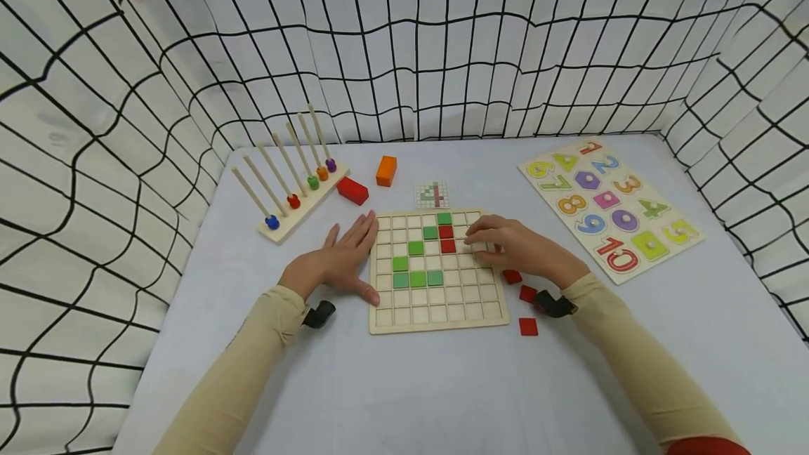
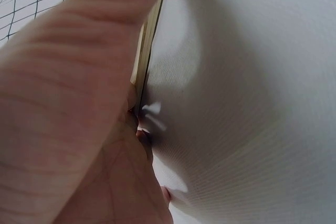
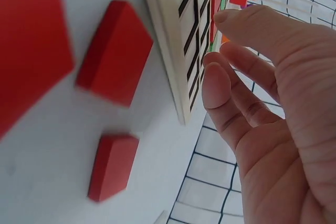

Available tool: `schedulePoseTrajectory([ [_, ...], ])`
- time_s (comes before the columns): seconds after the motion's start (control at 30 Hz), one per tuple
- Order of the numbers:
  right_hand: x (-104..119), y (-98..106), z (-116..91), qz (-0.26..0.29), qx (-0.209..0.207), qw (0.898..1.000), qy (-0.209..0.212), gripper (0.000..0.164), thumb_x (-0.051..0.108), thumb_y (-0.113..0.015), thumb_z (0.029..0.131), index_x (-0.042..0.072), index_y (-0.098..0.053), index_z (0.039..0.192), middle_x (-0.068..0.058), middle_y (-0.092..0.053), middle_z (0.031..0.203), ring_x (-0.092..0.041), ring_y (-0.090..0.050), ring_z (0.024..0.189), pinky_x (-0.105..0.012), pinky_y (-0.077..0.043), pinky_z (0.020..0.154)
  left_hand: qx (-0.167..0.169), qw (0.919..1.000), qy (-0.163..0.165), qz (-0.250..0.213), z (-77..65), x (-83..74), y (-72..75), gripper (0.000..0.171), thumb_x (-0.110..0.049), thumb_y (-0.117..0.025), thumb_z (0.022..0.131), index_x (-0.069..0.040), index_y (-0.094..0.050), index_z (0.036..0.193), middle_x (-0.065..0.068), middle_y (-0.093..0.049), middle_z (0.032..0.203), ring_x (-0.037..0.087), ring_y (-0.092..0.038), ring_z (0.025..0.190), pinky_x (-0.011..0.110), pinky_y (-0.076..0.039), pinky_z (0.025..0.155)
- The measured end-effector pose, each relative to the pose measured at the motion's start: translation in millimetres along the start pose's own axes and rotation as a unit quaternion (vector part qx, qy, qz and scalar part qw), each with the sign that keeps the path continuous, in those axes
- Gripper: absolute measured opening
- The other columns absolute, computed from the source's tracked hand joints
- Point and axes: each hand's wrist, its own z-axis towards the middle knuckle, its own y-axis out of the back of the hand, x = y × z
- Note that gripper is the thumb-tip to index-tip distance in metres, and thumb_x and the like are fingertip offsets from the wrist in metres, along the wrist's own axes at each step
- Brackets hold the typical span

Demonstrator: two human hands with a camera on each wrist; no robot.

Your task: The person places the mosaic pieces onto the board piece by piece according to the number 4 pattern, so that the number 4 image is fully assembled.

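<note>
A wooden grid board lies flat on the table, bearing several green tiles in a slanting line and a row. Two red tiles sit one below the other near its top. My left hand rests at the board's left edge, fingers extended and thumb touching the lower side. Over the upper right squares hovers my right hand, its thumb and fingers apart with nothing seen between them in the right wrist view. Loose red tiles lie beside the board's right edge.
Behind the board is a small pattern card. A peg stand with coloured beads, a red block and an orange block are at back left. A number puzzle lies right. Black netting surrounds the table.
</note>
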Motion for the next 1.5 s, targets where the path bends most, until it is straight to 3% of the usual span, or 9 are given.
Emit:
schedulePoseTrajectory([
  [0.17,-5.9,2.9,-11.5,-0.008,-0.011,1.0,-0.002,0.03,0.007,-0.081,0.095,0.004,-0.078,0.125,-0.014,-0.069,0.132,-0.021,-0.068,0.098,-0.031,-0.063,0.08,0.004,1.0,0.0,0.007,-3.2,-2.3,3.0,0.153,-0.071,-0.086,0.076,-0.006,0.016,0.17,0.011,0.024,0.18,0.034,0.019,0.169,0.067,0.012,0.133],
  [0.47,-21.4,5.9,-31.7,-0.028,-0.043,0.999,0.006,0.028,0.004,-0.085,0.09,0.004,-0.08,0.119,-0.014,-0.071,0.127,-0.022,-0.069,0.1,-0.032,-0.064,0.079,0.004,1.0,0.005,0.005,0.8,1.2,1.4,0.157,-0.08,-0.082,0.071,-0.009,0.017,0.17,0.008,0.026,0.179,0.03,0.022,0.168,0.065,0.014,0.133],
  [0.9,-31.6,12.1,-60.1,-0.038,-0.035,0.998,-0.044,0.016,0.004,-0.086,0.089,0.009,-0.081,0.103,-0.01,-0.071,0.123,-0.018,-0.066,0.1,-0.032,-0.064,0.082,0.005,0.9999,0.002,0.012,-1.7,-3.2,6.0,0.153,-0.071,-0.086,0.076,-0.007,0.016,0.17,0.01,0.024,0.18,0.033,0.02,0.169,0.067,0.012,0.132],
  [1.17,-34.2,14.3,-68.6,-0.029,-0.016,0.998,-0.062,0.017,0.002,-0.083,0.091,0.015,-0.082,0.103,-0.006,-0.07,0.122,-0.018,-0.064,0.106,-0.037,-0.065,0.088,0.002,1.0,-0.002,0.002,1.2,1.5,1.9,0.156,-0.077,-0.084,0.073,-0.008,0.017,0.17,0.009,0.024,0.18,0.031,0.021,0.168,0.067,0.013,0.132],
  [1.33,-35.2,13.6,-68.3,-0.038,-0.018,0.998,-0.044,0.02,0.0,-0.082,0.091,0.015,-0.082,0.105,-0.005,-0.069,0.121,-0.018,-0.065,0.108,-0.034,-0.064,0.089,0.001,1.0,-0.001,0.004,4.6,5.6,0.0,0.158,-0.077,-0.085,0.071,-0.009,0.017,0.17,0.008,0.024,0.18,0.03,0.021,0.169,0.066,0.014,0.132],
  [1.5,-36.1,13.3,-66.8,-0.041,-0.034,0.998,-0.017,0.022,-0.003,-0.084,0.087,0.009,-0.081,0.106,-0.005,-0.07,0.115,-0.015,-0.066,0.098,-0.03,-0.064,0.084,0.001,1.0,0.001,0.005,9.4,10.4,-3.8,0.159,-0.08,-0.084,0.069,-0.01,0.018,0.17,0.007,0.026,0.18,0.03,0.021,0.169,0.066,0.013,0.133],
])
